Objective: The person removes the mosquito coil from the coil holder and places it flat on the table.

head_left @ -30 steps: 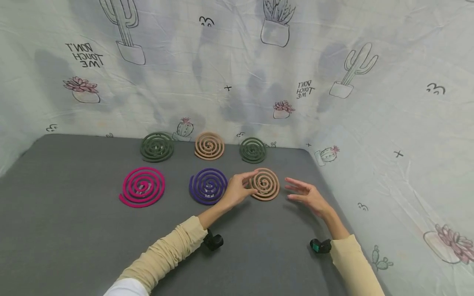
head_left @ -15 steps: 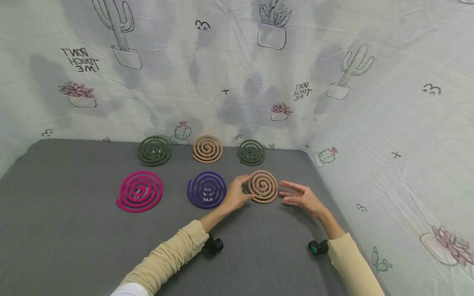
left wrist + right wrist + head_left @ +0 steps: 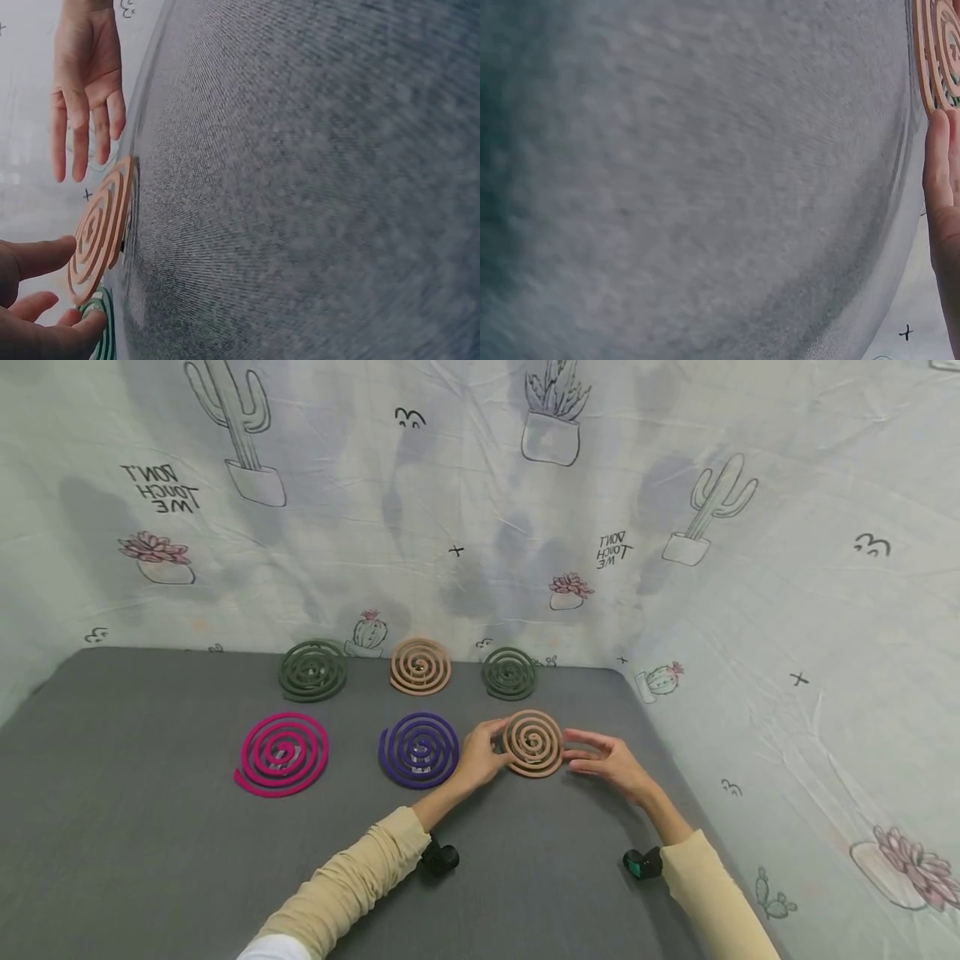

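Observation:
A tan mosquito coil sits slightly raised at the right of the front row. My left hand is at its left edge, thumb and fingers spread apart; whether they touch it is hard to tell. In the left wrist view the thumb overlaps the rim of the tan coil. From the other side my right hand reaches toward the coil's right edge with extended fingers. The left wrist view shows the right hand spread, fingers pointing to the coil. A purple coil lies just left of my left hand.
A pink coil is at the front left. Behind stand a green coil, another tan coil and a second green coil. The grey table ends at a patterned cloth at the back and right.
My right hand has moved left to the tan coil's edge. My left hand has shifted slightly, and the coil looks a little more raised. The head view has tilted a little.

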A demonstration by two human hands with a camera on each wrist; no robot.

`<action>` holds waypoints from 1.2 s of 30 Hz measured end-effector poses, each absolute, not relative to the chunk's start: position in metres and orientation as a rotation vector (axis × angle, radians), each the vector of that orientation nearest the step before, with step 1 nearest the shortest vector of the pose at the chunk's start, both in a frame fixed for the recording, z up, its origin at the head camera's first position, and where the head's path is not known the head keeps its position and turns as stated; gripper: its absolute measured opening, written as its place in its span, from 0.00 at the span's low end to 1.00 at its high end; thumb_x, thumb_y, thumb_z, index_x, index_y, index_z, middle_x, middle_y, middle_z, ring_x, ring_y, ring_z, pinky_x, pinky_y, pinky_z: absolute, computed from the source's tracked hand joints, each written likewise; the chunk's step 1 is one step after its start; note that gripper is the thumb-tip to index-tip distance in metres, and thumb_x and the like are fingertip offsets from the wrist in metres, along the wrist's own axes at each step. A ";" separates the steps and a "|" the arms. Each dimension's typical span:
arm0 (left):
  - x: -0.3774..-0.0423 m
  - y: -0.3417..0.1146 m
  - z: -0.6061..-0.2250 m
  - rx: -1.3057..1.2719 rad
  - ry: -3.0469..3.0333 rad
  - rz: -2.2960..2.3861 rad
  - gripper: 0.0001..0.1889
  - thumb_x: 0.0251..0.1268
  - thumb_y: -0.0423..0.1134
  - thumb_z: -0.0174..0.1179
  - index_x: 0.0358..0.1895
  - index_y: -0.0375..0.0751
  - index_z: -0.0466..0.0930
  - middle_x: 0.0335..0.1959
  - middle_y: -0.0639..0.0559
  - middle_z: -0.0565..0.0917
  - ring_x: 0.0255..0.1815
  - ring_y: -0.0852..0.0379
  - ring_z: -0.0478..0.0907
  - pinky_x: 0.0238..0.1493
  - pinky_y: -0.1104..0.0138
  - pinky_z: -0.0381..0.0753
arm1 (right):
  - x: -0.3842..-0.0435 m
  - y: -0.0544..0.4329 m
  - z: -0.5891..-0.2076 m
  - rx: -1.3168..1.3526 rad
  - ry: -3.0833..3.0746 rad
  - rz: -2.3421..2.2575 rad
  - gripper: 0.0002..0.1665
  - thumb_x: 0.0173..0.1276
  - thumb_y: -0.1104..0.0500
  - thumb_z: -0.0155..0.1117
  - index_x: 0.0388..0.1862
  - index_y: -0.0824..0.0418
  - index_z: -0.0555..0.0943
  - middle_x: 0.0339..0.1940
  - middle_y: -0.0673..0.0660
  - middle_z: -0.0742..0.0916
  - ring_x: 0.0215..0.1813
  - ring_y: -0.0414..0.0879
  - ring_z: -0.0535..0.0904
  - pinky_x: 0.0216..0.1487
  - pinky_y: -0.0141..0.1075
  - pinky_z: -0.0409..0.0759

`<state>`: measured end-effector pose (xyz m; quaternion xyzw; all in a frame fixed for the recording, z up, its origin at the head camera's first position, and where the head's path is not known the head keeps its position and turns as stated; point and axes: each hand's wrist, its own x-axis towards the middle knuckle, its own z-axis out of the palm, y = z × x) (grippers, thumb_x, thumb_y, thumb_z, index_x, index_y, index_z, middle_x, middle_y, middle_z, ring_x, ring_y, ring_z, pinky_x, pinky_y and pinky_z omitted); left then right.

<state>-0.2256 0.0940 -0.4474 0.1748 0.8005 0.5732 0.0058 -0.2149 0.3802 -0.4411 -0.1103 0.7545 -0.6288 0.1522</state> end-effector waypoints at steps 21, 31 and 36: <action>-0.239 0.097 -0.456 0.529 2.490 1.872 0.27 0.62 0.15 0.64 0.67 0.18 0.80 0.62 0.24 0.86 0.58 0.33 0.90 0.56 0.52 0.94 | -0.233 0.373 -0.448 -0.308 2.248 -1.680 0.40 0.74 0.76 0.68 0.80 0.83 0.64 0.82 0.84 0.66 0.60 0.30 0.85 0.59 0.30 0.90; -0.237 0.098 -0.456 0.534 2.488 1.914 0.23 0.64 0.14 0.65 0.63 0.14 0.81 0.59 0.23 0.86 0.56 0.32 0.90 0.54 0.52 0.94 | -0.239 0.369 -0.455 -0.321 2.288 -1.694 0.38 0.72 0.78 0.70 0.77 0.86 0.66 0.78 0.86 0.70 0.54 0.29 0.86 0.55 0.27 0.90; -0.237 0.098 -0.454 0.533 2.492 1.917 0.23 0.63 0.15 0.67 0.62 0.16 0.82 0.58 0.23 0.87 0.55 0.31 0.90 0.55 0.51 0.94 | -0.240 0.372 -0.455 -0.302 2.283 -1.715 0.38 0.72 0.78 0.70 0.78 0.85 0.67 0.77 0.84 0.72 0.55 0.29 0.87 0.55 0.28 0.90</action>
